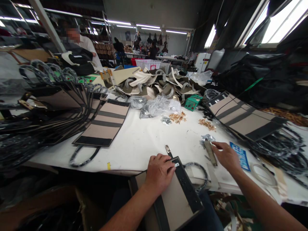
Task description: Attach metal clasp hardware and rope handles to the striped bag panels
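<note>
A beige and black bag panel (176, 202) rests on my lap against the table edge, with a metal-tipped strap (168, 150) and a plastic-wrapped handle (204, 175) at its far side. My left hand (160, 171) grips its upper corner, fingers curled over the black border beside a small white tag; the thumb is partly hidden. To the right, my right hand (226, 155) has its fingers extended, tips at the side of a tan-wrapped tool handle (210, 154) lying on the table. I cannot tell whether they touch it. Small clear plastic bags (208, 138) lie at the tool's far end.
Similar panels are stacked left (106, 123) and right (245, 115) on the white table (144, 141). Gold-coloured hardware piles (178, 117), plastic bags (158, 106), a green box (193, 102) and heaped pieces (154, 83) lie beyond. A co-worker (88, 46) is at back left.
</note>
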{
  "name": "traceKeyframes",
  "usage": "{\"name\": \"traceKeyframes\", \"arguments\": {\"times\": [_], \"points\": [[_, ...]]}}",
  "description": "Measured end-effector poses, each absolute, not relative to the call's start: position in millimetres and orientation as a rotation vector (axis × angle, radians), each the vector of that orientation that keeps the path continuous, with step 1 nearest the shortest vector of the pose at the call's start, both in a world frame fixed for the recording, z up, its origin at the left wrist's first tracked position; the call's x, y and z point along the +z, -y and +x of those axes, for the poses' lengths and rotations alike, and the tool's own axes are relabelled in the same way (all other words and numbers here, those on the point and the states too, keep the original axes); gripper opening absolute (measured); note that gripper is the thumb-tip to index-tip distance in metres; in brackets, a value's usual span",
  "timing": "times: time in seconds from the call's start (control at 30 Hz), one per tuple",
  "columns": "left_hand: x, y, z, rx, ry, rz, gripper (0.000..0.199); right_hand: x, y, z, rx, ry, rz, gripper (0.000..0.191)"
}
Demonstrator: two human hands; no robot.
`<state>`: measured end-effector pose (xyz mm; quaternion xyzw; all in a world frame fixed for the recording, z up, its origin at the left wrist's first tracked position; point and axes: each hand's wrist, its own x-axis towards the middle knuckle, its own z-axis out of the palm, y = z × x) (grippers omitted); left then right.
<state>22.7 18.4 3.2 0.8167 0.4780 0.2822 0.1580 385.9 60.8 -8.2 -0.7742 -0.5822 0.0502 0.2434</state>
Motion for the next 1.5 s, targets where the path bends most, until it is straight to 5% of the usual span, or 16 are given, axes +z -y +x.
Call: {"name": "traceKeyframes", "arguments": {"times": [0.4,0.73,1.0,1.13,1.23,1.5], "points": [[4.6,-17.9,22.1,0.849,-1.347,2.303,0.005,-16.9,-47.7,385.0,-0.117,1.703,-2.252,0.053],[1.2,-19.2,21.7,0.904,-1.332,2.283,0.006,1.9,-70.4,328.2,0.285,1.948,-1.731,0.033],[-15.3,-23.9,21.6,1.007,-1.295,2.325,0.002,22.7,-173.0,249.5,0.342,2.198,-1.766,0.040],[-36.1,-32.1,22.7,1.281,-1.249,2.390,0.014,13.6,-243.4,203.2,0.313,2.326,-1.715,0.055],[-45.8,-39.0,22.5,1.410,-1.203,2.474,0.019,3.5,-279.7,171.0,0.315,2.450,-1.678,0.049],[-39.2,-39.5,22.8,1.421,-1.206,2.439,0.018,-11.8,-282.2,158.8,0.209,2.569,-1.674,0.046]]}}
